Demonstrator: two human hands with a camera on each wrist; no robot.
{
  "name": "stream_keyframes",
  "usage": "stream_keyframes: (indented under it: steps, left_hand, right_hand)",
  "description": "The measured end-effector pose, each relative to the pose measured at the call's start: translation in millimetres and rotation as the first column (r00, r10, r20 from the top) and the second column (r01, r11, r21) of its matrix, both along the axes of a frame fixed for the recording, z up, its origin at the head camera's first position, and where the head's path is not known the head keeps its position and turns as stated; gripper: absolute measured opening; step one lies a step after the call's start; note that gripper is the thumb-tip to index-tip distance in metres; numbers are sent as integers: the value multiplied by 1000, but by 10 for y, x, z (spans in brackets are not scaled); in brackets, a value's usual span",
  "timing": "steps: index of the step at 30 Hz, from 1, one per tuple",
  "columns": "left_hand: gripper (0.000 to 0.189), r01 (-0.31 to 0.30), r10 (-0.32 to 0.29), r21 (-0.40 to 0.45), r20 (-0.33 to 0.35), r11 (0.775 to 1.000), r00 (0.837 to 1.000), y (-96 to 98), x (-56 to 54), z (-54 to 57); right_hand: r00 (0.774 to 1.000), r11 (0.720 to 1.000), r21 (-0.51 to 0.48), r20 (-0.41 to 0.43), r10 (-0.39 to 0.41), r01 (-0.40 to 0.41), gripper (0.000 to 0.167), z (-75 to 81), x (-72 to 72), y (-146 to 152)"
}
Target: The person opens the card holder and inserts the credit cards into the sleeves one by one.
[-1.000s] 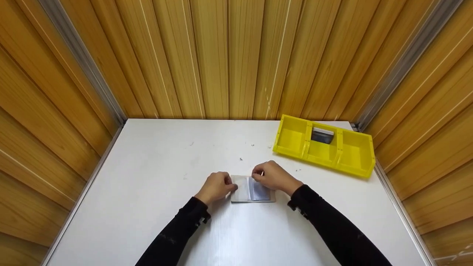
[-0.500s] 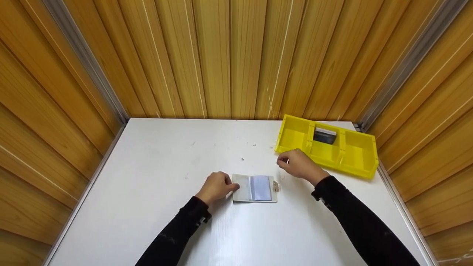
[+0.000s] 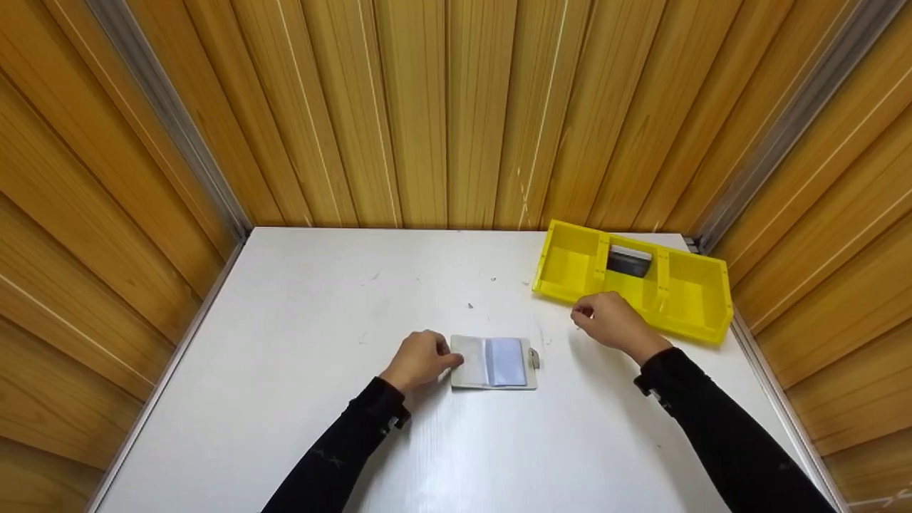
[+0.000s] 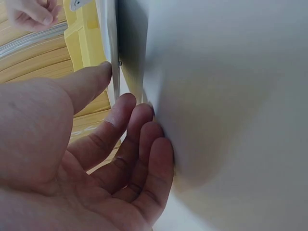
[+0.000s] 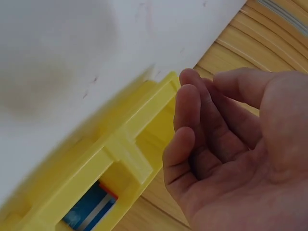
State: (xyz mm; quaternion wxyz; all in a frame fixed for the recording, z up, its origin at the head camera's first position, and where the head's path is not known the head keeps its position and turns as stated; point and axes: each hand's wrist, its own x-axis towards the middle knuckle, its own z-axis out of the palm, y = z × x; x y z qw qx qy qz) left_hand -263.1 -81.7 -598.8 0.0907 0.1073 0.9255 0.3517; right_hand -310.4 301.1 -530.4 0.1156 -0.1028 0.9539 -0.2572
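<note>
- head view: the small open holder (image 3: 470, 372) lies flat near the middle of the white table (image 3: 313, 306), spread like a booklet.
- its halves: pale panel on the nine o'clock side, bluish clear sleeve (image 3: 507, 362) on the three o'clock side; small clasp (image 3: 534, 358) sticks out at three o'clock.
- left hand (image 3: 419, 361): at the holder's nine o'clock edge, grasping that edge lightly; thumb on top, other fingers curled beside it, low by the table in the left wrist view.
- right hand (image 3: 611, 320): at two o'clock from the clasp, well apart from the holder; grip released, fingers loosely curled, thumb near the fingertips.
- yellow bin (image 3: 692, 330): at two o'clock from the holder, three compartments; right hand sits at its seven o'clock side in the head view.
- middle compartment: dark blue item (image 5: 91, 207) with a white band, tilted, toward the twelve o'clock wall in the head view.
- wood-grain panels (image 3: 413, 114) rise beyond the table; both arms wear black sleeves (image 3: 356, 420).
</note>
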Motion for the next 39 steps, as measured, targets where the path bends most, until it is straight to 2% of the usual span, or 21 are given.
stream_keyframes:
  steps: [11,18,24,30,39]
  left_hand:
    - [29,-6,6,9,-14,1000,1000,-10,-5,-12]
    - [30,-11,11,11,-19,1000,1000,1,-32,-11]
    - [30,-2,3,27,-44,1000,999,-17,-7,-1]
    - [30,-15,17,32,-49,999,999,-2,7,-4]
    - [31,-19,20,43,-33,999,999,20,8,-24]
  right_hand:
    - [996,997,74,-81,-25,31,29,98,-67,368]
    - [994,988,114,-48,-98,103,37,113,-147,615]
    - [986,988,109,-138,-95,110,35,131,-221,724]
    - [985,983,115,-110,-131,143,36,63,-294,816]
    - [969,970,116,-149,-198,216,38,-46,-405,908]
